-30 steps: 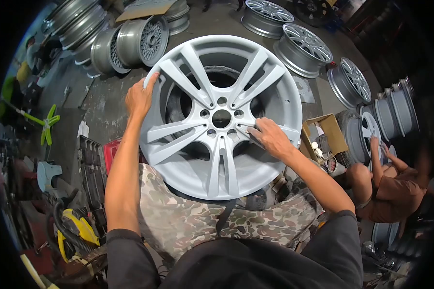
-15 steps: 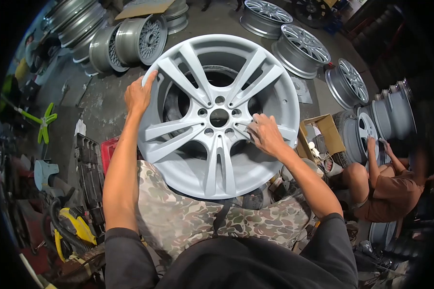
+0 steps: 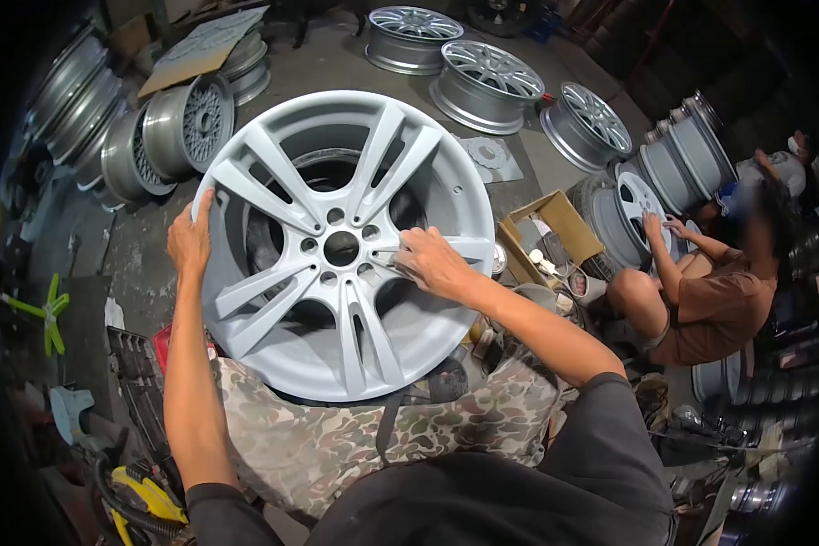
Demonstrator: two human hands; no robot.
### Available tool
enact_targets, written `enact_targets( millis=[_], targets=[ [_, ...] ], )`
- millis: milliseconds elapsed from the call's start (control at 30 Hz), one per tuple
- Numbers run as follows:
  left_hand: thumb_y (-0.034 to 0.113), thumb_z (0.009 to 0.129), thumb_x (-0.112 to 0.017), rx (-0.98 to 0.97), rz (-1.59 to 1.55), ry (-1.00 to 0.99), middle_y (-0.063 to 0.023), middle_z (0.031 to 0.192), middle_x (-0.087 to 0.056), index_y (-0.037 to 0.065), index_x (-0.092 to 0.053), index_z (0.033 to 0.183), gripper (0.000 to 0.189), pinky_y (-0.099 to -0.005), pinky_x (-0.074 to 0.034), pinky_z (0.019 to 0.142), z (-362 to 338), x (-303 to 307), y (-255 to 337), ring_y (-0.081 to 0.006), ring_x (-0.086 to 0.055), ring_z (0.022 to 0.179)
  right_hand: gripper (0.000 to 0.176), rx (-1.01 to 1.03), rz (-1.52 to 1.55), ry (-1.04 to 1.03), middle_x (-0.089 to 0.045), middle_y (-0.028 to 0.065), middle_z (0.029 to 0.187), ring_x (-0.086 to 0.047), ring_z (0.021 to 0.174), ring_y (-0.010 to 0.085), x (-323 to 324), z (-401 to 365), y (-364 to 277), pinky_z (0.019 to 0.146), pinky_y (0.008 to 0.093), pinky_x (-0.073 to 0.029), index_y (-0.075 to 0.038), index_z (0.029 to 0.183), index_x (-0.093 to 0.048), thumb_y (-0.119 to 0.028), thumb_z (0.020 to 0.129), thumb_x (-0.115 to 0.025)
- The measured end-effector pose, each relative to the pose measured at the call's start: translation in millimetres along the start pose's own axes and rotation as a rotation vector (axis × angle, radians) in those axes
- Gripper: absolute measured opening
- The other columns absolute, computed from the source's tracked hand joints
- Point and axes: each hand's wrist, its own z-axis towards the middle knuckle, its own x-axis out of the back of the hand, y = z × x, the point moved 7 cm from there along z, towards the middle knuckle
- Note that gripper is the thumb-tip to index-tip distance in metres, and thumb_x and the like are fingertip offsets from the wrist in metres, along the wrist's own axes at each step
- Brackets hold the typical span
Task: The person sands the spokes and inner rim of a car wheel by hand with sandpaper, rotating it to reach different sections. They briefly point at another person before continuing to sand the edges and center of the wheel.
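Observation:
In front of me a pale grey alloy wheel (image 3: 441, 341) with paired spokes lies face up, tilted slightly toward me. My left hand (image 3: 189, 238) is closed round its outer lip at the left edge, thumb on top. Bent and pressed together, the fingers of my right hand (image 3: 425, 261) rest on the right-hand spoke close to the hub. Whatever lies under those fingertips, if anything, is hidden. Through the gaps between the spokes a dark round support (image 3: 262, 241) shows beneath the wheel.
Several rims (image 3: 490, 82) stand at the back, with stacked rims (image 3: 77, 100) at upper left. A cardboard box (image 3: 569, 227) sits to my right. Beyond it a person (image 3: 714, 305) handles another wheel (image 3: 642, 205). A green star-shaped stand (image 3: 53, 312) and yellow tool (image 3: 146, 491) are at left.
My view has turned right, so the wheel and surroundings sit further left. My right hand stays on the same spoke, slightly nearer the hub. The left hand keeps its hold on the lip.

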Motion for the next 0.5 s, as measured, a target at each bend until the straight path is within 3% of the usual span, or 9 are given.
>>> enact_targets(
  millis=[167,367,500],
  targets=[
    [0.073,0.097,-0.052,-0.01,0.015,0.003,-0.0264,0.111,-0.074,0.013,-0.076,0.125,0.07,-0.0523,-0.05,0.096,2,-2,-8,-0.0488,-0.067,0.11,0.008,-0.062,0.024,0.048,-0.055,0.0117,0.1,-0.054,0.098,0.0292,-12,15,-7,0.081,0.0425,-0.039,-0.01,0.093,-0.073,-0.012,0.088,-0.068],
    [0.074,0.097,-0.051,0.004,0.017,0.001,-0.0261,0.112,-0.074,0.013,-0.076,0.125,0.072,-0.0516,-0.05,0.096,2,-3,-8,-0.0476,-0.068,0.11,0.009,-0.318,0.059,0.168,-0.058,0.0152,0.094,-0.057,0.095,0.0328,-19,6,-9,0.084,0.046,-0.042,-0.008,0.09,-0.074,-0.012,0.087,-0.066],
    [0.074,0.096,-0.052,0.017,0.0,-0.015,-0.0249,0.11,-0.075,0.014,-0.077,0.123,0.071,-0.0504,-0.05,0.095,-3,-1,-4,-0.0461,-0.069,0.109,0.014,-0.449,0.147,0.209,-0.062,0.0171,0.096,-0.06,0.098,0.0366,-14,-8,-2,0.089,0.0483,-0.044,-0.005,0.102,-0.073,-0.012,0.09,-0.069]
  ],
)
